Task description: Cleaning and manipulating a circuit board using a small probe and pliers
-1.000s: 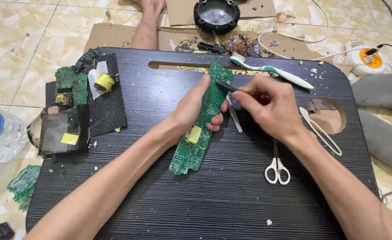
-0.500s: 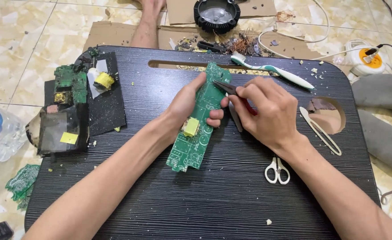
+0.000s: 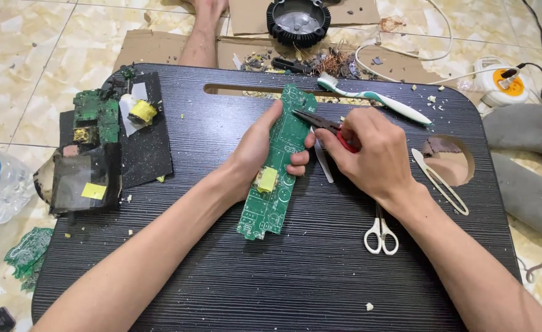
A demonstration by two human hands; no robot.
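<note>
One long circuit board (image 3: 275, 166) (left hand (image 3: 255, 150)) — lengthwise, tilted away.

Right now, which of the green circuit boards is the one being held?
The long narrow green board at the table's middle, gripped by the left hand with the right hand's pliers at it. The others lie untouched at far left.
</note>
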